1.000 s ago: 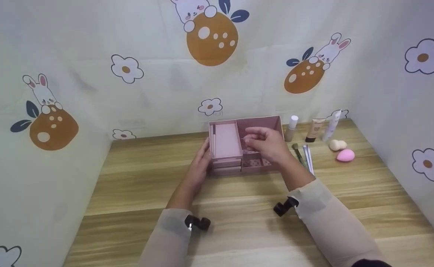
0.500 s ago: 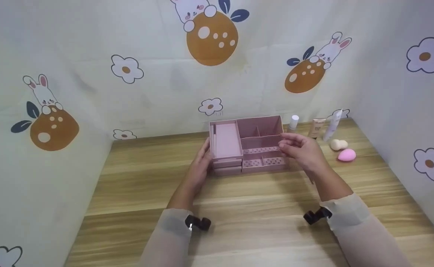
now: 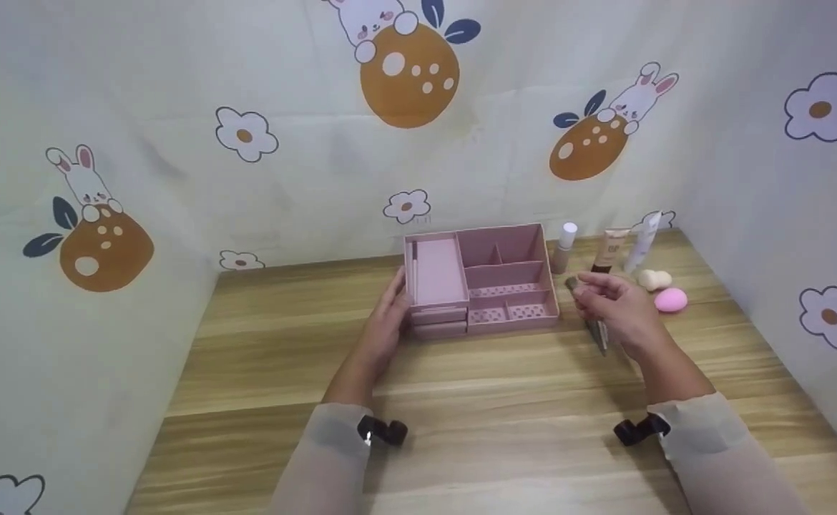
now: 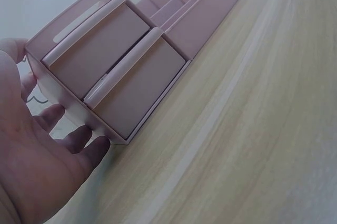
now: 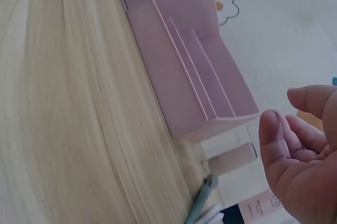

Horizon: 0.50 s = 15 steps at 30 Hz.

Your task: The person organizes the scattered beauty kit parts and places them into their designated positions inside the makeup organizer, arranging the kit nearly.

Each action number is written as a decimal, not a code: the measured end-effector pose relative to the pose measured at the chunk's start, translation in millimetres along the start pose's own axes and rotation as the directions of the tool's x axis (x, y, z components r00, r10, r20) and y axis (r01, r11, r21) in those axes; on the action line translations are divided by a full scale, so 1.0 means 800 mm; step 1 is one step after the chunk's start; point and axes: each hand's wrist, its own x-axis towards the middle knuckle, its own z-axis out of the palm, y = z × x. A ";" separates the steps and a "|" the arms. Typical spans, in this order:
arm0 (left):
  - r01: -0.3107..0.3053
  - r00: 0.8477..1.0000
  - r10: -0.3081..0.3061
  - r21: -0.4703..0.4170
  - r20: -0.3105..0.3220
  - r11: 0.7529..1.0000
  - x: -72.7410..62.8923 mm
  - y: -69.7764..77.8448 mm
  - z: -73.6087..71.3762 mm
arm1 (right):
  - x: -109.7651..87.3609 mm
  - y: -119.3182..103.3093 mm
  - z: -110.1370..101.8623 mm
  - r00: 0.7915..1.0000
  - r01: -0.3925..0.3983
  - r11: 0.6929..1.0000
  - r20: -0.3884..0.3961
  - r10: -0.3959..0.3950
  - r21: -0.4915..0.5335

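Observation:
A pink desk organizer (image 3: 547, 286) with drawers on its left and stepped compartments on its right stands on the table. Against its left side rest the fingers of my left hand (image 3: 383, 329), spread and relaxed, as the left wrist view also shows. My right hand (image 3: 622, 311) hovers right of the organizer, fingers loosely bent, with nothing between thumb and fingers in the right wrist view. Under it lies a green makeup brush (image 5: 197, 203) beside white slender sticks (image 5: 210, 215), partly hidden by the hand in the head view. A slim dark-tipped stick (image 3: 414, 272) lies in the organizer's top tray.
Behind my right hand stand a white-capped bottle (image 3: 563, 250), a beige tube (image 3: 610, 247) and a white tube (image 3: 644, 242). A beige sponge (image 3: 654, 280) and a pink sponge (image 3: 671, 300) lie to its right. Printed curtain (image 3: 304, 186) encloses the wooden table (image 3: 304, 307).
My right hand has moved right, from above the organizer's compartments to over the brushes, uncovering the compartments. The left hand and the organizer stay where they were.

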 end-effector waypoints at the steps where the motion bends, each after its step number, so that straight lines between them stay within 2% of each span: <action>1: -0.002 1.000 0.002 -0.014 0.006 1.000 0.000 0.001 0.000 | 0.000 0.002 -0.004 1.000 -0.004 1.000 -0.006 0.004 -0.011; 6: -0.010 1.000 0.011 -0.040 0.013 0.999 0.001 0.003 0.001 | 0.005 0.013 -0.024 0.999 -0.015 0.999 -0.033 0.014 -0.037; 15: -0.005 1.000 0.007 -0.060 0.023 0.998 0.002 0.000 0.001 | 0.016 0.043 -0.049 0.995 -0.083 0.996 -0.058 0.085 0.038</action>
